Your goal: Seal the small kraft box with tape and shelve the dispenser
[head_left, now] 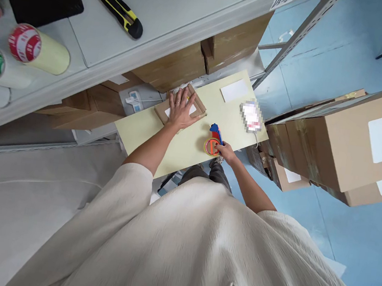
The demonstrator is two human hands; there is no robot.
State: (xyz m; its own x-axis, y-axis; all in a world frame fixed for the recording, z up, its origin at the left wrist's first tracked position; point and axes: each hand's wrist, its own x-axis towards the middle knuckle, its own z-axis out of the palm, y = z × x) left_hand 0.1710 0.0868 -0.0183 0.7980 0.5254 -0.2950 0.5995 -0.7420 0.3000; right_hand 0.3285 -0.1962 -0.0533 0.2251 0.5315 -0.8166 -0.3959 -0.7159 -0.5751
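My left hand [180, 107] lies with spread fingers on top of a small flat cardboard box [199, 108], covering part of a white label on it. In my right hand [224, 150] is a tape dispenser [214, 139] with a blue and red body and a roll of tape, held just above the near edge of the pale yellow table [150, 133]. The box sits toward the table's far side, left of the dispenser, and the two are apart.
A white sheet [234, 90] and a blurred-out device [251, 115] with a cable lie on the table's right. On the shelf above are a box cutter [115, 7], a black phone-like slab [47, 0] and several tape rolls [39, 49]. Stacked cartons [347, 135] stand at right.
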